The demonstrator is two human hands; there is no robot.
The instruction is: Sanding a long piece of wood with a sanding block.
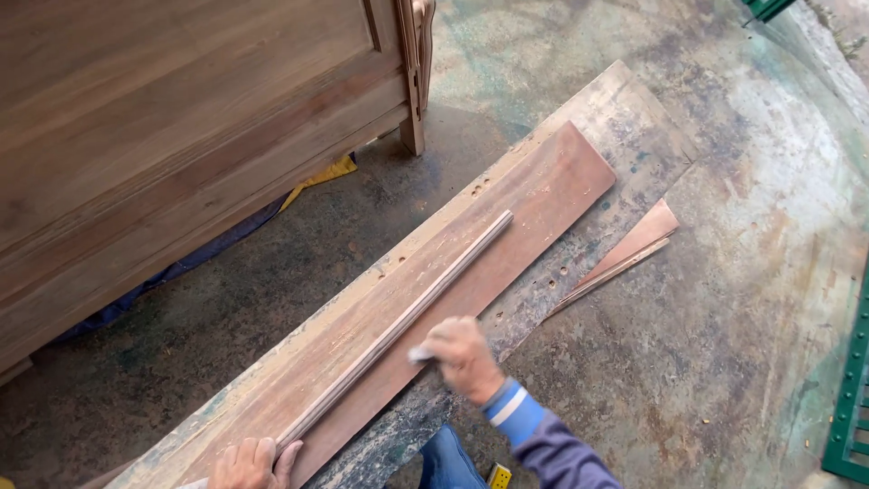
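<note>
A long thin wooden strip (425,294) lies diagonally on a reddish-brown plank (534,195), which rests on a wider worn board (634,118) on the floor. My left hand (252,464) presses the near end of the strip at the bottom edge of the view. My right hand (463,355) is closed around a small pale pad or folded piece (419,354), held against the strip's right side about midway along it. What the pale piece is made of cannot be made out.
A large wooden furniture piece (181,136) stands at upper left, with blue and yellow cloth (317,178) under it. Thin reddish offcuts (629,254) lie right of the board. Green metal grating (851,398) borders the right edge. The concrete floor (724,317) is stained.
</note>
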